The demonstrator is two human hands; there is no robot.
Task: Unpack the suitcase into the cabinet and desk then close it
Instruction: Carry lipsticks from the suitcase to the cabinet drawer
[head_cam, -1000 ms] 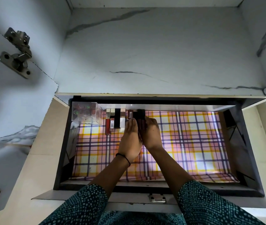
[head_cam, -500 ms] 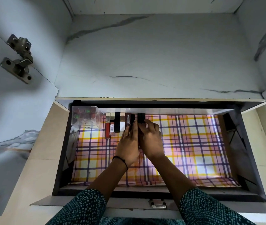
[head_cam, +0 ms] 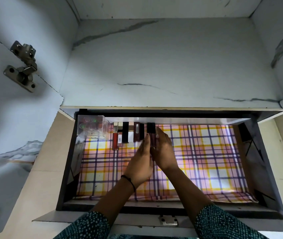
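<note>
**Surface and surroundings.** The open drawer [head_cam: 266, 169] sits in a cabinet with a white, grey-veined marble-pattern shelf [head_cam: 154, 66] above it. A plaid liner [head_cam: 206, 161] in pink, yellow and purple covers the drawer floor. A metal door hinge [head_cam: 22, 66] is fixed to the cabinet wall, far up and left of the fingers. A metal latch [head_cam: 169, 220] sits on the drawer's front edge, below the wrists.

**Hands.** The left hand [head_cam: 140, 163] and right hand [head_cam: 164, 150] lie side by side with fingers extended and not curled. The fingertips point toward the drawer's back wall. They flank a dark lip gloss tube [head_cam: 151, 133] with a black cap, one hand against each side. The tube lies on the liner at the back of the drawer. The thumbs are hidden.

**Adjacent items.** A row of lip gloss tubes [head_cam: 125, 132] lies immediately left of the left fingertips. A clear acrylic box [head_cam: 92, 126] stands further left, in the back corner. Its round contents are blurred.

**Markings.** One tube in the row carries a barcode label [head_cam: 119, 139]. No text is legible.
</note>
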